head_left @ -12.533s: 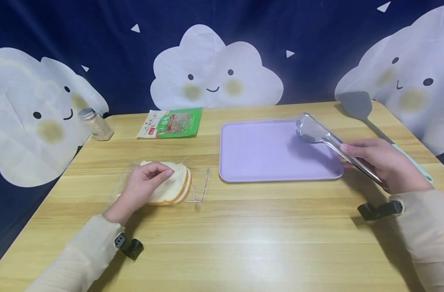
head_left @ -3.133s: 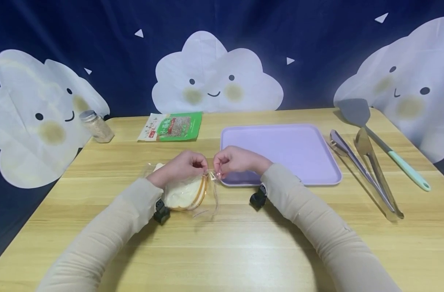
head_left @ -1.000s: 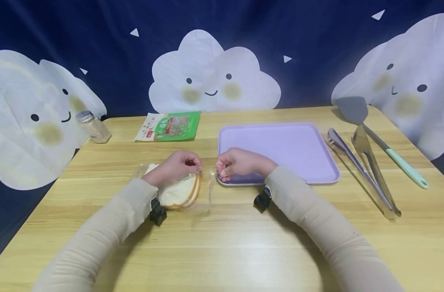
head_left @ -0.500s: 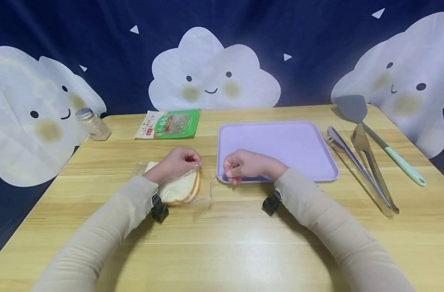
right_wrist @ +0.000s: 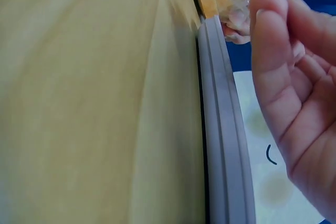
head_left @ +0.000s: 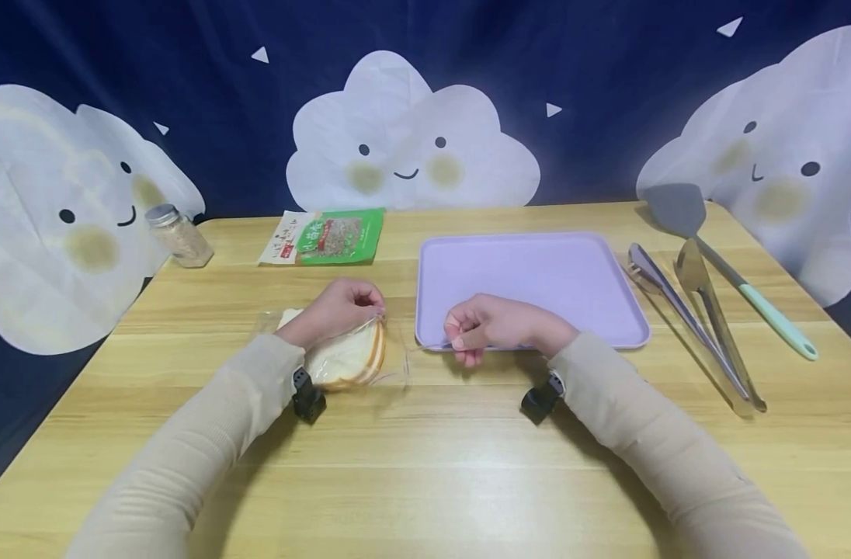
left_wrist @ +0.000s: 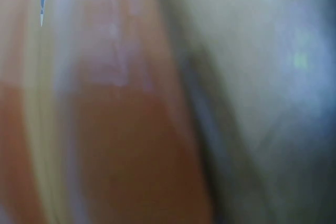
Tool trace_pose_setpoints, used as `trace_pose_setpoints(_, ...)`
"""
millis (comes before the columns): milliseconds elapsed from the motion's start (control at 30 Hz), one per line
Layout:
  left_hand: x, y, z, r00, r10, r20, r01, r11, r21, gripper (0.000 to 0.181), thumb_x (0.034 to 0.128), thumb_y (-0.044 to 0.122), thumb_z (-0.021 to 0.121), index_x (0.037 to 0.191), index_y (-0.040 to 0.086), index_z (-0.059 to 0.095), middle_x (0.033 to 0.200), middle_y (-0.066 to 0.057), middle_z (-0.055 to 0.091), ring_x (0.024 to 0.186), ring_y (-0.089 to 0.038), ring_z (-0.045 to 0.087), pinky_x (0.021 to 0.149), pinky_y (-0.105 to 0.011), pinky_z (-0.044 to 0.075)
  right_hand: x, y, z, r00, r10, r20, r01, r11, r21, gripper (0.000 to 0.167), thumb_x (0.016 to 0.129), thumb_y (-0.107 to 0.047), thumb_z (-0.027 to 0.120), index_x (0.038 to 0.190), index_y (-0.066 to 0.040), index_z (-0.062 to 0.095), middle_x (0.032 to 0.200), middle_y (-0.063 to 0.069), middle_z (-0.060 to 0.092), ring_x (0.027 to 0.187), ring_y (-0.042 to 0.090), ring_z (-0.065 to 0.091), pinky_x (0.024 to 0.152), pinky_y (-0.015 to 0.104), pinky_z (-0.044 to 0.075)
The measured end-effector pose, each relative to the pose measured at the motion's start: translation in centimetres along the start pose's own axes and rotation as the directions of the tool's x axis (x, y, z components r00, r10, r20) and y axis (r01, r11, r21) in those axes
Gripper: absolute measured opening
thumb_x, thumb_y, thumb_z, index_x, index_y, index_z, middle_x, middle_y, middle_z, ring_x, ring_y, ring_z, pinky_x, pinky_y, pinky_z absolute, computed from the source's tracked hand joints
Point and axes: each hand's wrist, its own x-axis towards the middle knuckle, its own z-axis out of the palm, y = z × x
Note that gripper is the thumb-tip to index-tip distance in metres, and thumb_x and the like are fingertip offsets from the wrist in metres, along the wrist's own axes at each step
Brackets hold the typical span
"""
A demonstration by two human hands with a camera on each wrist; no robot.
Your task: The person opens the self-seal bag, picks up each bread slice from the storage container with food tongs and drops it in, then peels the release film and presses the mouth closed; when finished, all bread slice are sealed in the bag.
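Bread (head_left: 342, 369) is lying in a clear bag (head_left: 359, 341) on the table (head_left: 432, 466), left of the tray (head_left: 530, 272). Bag film is being pinched above the slices by the left hand (head_left: 338, 307); left wrist view is too blurred to add anything. A thin clear strip (head_left: 428, 346) is being pinched, thumb to forefinger, by the right hand (head_left: 502, 322) over the tray's near-left corner. Hands are being held apart. Whether the strip is joined to the bag: can't tell.

Handling, my guess: bread light, soft, easily dented, best being held by the crusts; film thin, slippery, best being gripped at its edge.

Writing: 小茴香 is showing on the green pouch (head_left: 342, 237); its smaller print isn't resolving.
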Motion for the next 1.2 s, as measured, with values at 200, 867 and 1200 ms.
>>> trace_pose_setpoints(200,0.0,0.0,0.0,1.0,-0.012,-0.001,0.012,1.0,0.002,0.006,0.0854,0.007,0.062,0.085,0.004,0.067,0.082,-0.005,0.064,0.082,-0.016,0.055,0.08,-0.029,0.045,-1.1,0.0,0.1,0.997,-0.047,0.066,0.044,0.998,0.044,0.01,0.09,0.004,0.049,0.081,0.001,0.052,0.071,0.006,0.061,0.061,0.014,0.059,0.059,0.026,0.052)
trace_pose_setpoints(867,0.2,0.0,0.1,1.0,-0.02,-0.003,0.02,1.0,0.024,0.006,0.085,0.007,0.061,0.084,0.004,0.066,0.081,-0.004,0.064,0.081,-0.016,0.055,0.078,-0.029,0.045,-3.6,-1.5,-0.1,0.935,-0.245,0.256,0.219,0.967,0.127,0.014,0.088,0.004,0.049,0.078,0.011,0.043,0.068,0.001,0.059,0.056,0.01,0.057,0.056,0.022,0.049)
trace_pose_setpoints(1200,0.2,0.0,0.1,0.998,-0.035,-0.043,0.036,0.999,0.016,0.007,0.0851,0.008,0.062,0.084,0.003,0.066,0.08,-0.004,0.064,0.079,-0.014,0.054,0.075,-0.026,0.044,-4.4,-1.5,-0.7,0.878,-0.396,0.27,0.329,0.907,0.262,0.013,0.086,0.01,0.045,0.075,0.008,0.039,0.065,0.002,0.06,0.056,0.009,0.058,0.054,0.025,0.051)
